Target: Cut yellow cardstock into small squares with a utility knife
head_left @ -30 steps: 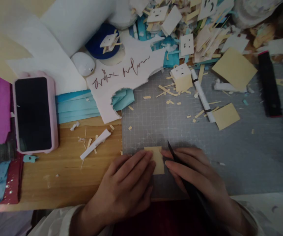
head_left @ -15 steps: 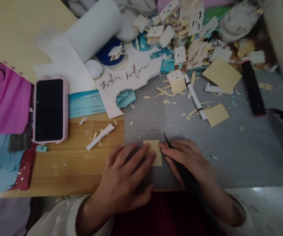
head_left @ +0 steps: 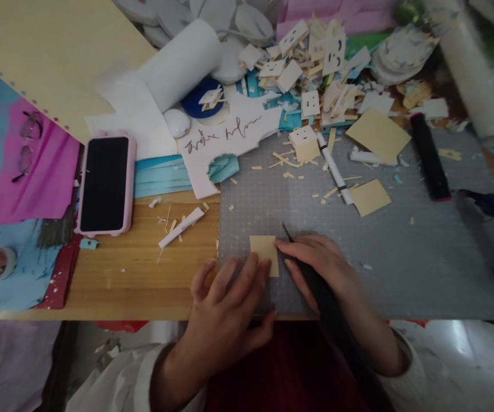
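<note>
A small yellow paper square (head_left: 265, 245) lies flat on the grey cutting mat (head_left: 405, 263). My left hand (head_left: 232, 300) rests over its lower left part, fingers spread and fingertips pressing on it. In my right hand (head_left: 324, 266) is a slim black craft knife (head_left: 311, 278), its thin tip pointing up and left. The fingers are closed around it, and the index fingertip touches the square's upper right edge. The knife tip is just right of the square; I cannot tell whether it touches the mat. Its dark rear part runs down along my wrist.
Paper scraps and small face-marked paper pieces (head_left: 310, 104) pile up at the back. A white marker (head_left: 334, 169), yellow sheets (head_left: 379, 134) and a black marker (head_left: 430, 157) lie on the mat. A phone (head_left: 103, 186) and pink cloth with glasses (head_left: 43, 166) are left; dark-handled scissors (head_left: 493, 206) lie right.
The camera view has shifted slightly, so the table appears higher and further right at the left side. Both hands stay at the paper square; the left fingers look a little more bent.
</note>
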{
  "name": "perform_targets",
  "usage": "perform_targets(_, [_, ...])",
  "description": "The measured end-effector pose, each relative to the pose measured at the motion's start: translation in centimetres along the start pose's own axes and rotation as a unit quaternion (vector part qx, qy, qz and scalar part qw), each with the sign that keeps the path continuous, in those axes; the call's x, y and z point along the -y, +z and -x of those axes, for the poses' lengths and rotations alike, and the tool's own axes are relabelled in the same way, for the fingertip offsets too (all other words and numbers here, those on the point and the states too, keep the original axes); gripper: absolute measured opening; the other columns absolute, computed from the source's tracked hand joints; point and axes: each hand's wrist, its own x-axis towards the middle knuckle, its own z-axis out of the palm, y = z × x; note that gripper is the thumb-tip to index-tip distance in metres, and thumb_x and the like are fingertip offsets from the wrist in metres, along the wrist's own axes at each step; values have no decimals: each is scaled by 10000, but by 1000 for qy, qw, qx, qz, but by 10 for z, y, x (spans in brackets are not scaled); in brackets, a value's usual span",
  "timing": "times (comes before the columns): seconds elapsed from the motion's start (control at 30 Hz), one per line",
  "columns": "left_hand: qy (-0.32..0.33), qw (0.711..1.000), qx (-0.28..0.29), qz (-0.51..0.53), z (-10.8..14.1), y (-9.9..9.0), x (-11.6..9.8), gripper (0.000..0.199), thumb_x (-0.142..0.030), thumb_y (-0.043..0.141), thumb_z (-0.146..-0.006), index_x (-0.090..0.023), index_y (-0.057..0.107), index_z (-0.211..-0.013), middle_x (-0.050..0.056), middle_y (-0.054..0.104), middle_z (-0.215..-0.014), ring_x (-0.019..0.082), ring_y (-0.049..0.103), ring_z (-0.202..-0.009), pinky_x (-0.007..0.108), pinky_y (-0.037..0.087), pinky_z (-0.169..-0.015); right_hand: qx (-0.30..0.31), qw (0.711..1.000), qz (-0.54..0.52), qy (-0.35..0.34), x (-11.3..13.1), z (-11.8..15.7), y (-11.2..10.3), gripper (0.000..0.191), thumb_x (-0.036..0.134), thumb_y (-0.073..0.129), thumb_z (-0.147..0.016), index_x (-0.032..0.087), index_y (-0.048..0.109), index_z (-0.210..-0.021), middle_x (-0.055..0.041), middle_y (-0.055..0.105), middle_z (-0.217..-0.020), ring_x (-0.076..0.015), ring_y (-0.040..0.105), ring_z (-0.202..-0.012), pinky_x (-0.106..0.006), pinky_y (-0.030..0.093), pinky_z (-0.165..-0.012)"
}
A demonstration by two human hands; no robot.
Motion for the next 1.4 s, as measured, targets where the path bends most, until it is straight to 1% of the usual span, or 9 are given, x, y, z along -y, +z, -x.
perform_targets(0.23, [25, 997, -17, -67, 10, 8, -5, 589, -538, 535, -858, -171, 596, -1314, 41, 642, -1313, 234, 508, -1109, 390, 91, -1165, 8, 1000, -9, 13, -1, 3, 2, 293, 171, 500, -936, 284, 542, -1203, -22, 692, -994, -198, 640, -948, -375, 538, -818])
perform_targets(0.33, [42, 995, -28, -89, 12, 11, -4, 544, -491, 552, -868, -165, 605, -1300, 41, 645, -1308, 221, 486, -1122, 377, 105, -1162, 4, 1000, -7, 13, -1, 2, 2, 279, 172, 504, -933, 283, 555, -1183, -19, 697, -983, -199, 646, -932, -378, 540, -813])
perform_targets(0.43, [59, 993, -29, -94, 11, 11, -2, 446, -417, 554, -884, -182, 639, -1253, 8, 630, -1329, 223, 457, -1176, 364, 143, -1145, -2, 1000, -2, 11, 1, 1, 1, 271, 164, 508, -929, 274, 559, -1172, -20, 695, -959, -194, 645, -901, -363, 545, -786])
perform_targets(0.57, [79, 993, -19, -90, 10, 9, 0, 376, -409, 526, -914, -217, 665, -1207, -10, 602, -1364, 231, 431, -1248, 351, 242, -1071, -8, 1000, 2, 8, 2, 0, 1, 266, 156, 513, -926, 264, 558, -1166, -26, 696, -960, -193, 645, -912, -353, 545, -790])
perform_targets(0.63, [91, 991, -2, -95, 10, 8, 2, 369, -374, 521, -927, -206, 648, -1230, 8, 586, -1382, 225, 447, -1240, 336, 306, -996, -10, 1000, 1, 12, 3, -1, 1, 282, 157, 513, -925, 278, 553, -1177, -20, 698, -955, -196, 648, -908, -360, 548, -784])
perform_targets(0.73, [123, 987, 18, -102, 8, 7, 5, 342, -216, 486, -940, -162, 633, -1244, 44, 604, -1361, 202, 505, -1173, 318, 369, -891, -11, 1000, 0, 22, 4, -2, 0, 304, 154, 513, -922, 297, 551, -1188, -14, 698, -937, -197, 653, -884, -365, 552, -755])
perform_targets(0.83, [140, 986, 16, -93, 6, 6, 7, 358, -123, 428, -940, -121, 635, -1232, 73, 646, -1303, 187, 543, -1129, 309, 397, -873, -9, 1000, 0, 21, 6, -3, -1, 309, 146, 518, -919, 292, 551, -1189, -16, 701, -939, -194, 652, -885, -366, 550, -764])
perform_targets(1.13, [140, 986, -7, -88, 9, 10, 8, 360, -229, 513, -939, -140, 612, -1274, 86, 638, -1314, 174, 574, -1114, 277, 419, -888, 0, 999, 3, 32, 8, -4, -3, 246, 166, 523, -925, 246, 582, -1149, -35, 702, -952, -191, 646, -892, -360, 552, -779])
perform_targets(1.4, [129, 989, -11, -74, 9, 9, 7, 363, -173, 445, -951, -125, 629, -1261, 70, 638, -1317, 169, 562, -1134, 281, 414, -896, 5, 999, 3, 41, 7, -3, -3, 287, 158, 518, -918, 286, 589, -1166, -26, 711, -935, -198, 660, -871, -370, 557, -763])
